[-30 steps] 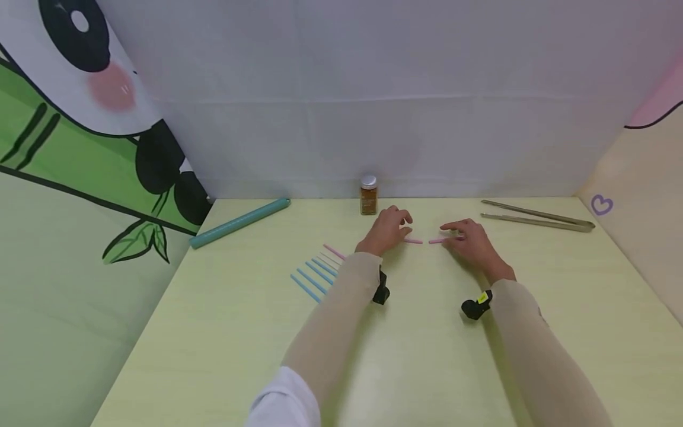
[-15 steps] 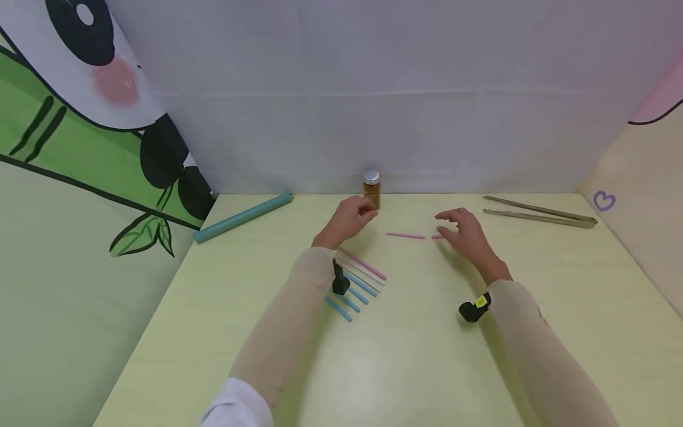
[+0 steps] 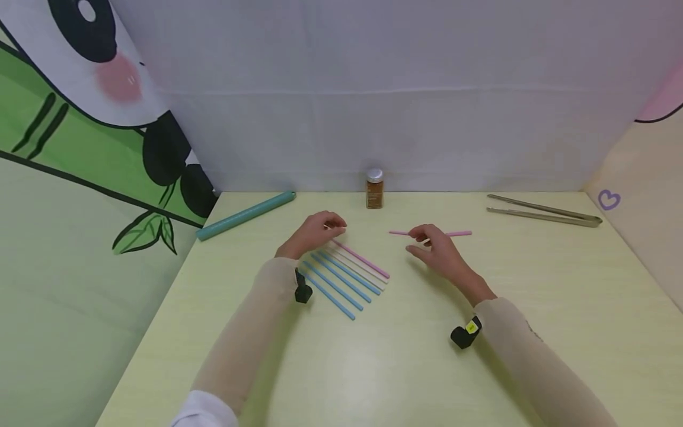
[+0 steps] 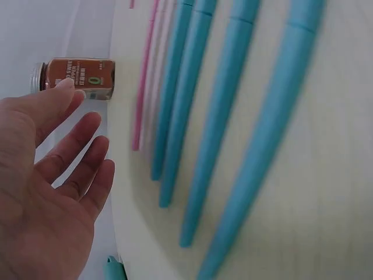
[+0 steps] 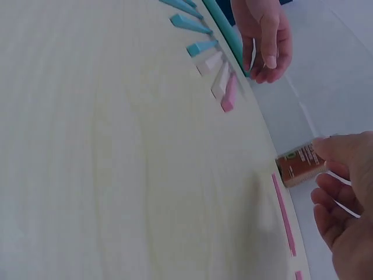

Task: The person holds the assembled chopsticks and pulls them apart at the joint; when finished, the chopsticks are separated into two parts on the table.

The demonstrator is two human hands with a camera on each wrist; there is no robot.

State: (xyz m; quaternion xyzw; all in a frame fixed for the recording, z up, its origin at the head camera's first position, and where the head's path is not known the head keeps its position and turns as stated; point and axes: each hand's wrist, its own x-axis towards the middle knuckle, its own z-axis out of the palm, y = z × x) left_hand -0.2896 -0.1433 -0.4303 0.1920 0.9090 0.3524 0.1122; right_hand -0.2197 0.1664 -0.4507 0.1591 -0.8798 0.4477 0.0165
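Observation:
Several slender tapered chopsticks lie side by side on the table: a pink chopstick [image 3: 363, 259], white chopsticks [image 3: 357, 265] and blue chopsticks [image 3: 341, 281]. My left hand [image 3: 312, 233] hovers by their far ends, fingers loosely bent and holding nothing. Two more pink sticks lie end to end farther back, the left pink stick [image 3: 398, 232] and the right pink stick [image 3: 460, 233]. My right hand [image 3: 440, 252] is above the near side of these, thumb and fingers apart with nothing between them; it hides where the sticks meet. The right wrist view shows a gap there.
A small spice jar [image 3: 374, 190] with a silver lid stands near the back edge. At the back left lies a teal cylindrical tube [image 3: 246, 215], and at the back right metal tongs [image 3: 544, 212]. A fabric backdrop [image 3: 395, 136] rises behind the table.
My left hand has moved left, away from the back pink sticks to the row of chopsticks. The right hand has come slightly left and nearer, uncovering the right pink stick's outer end.

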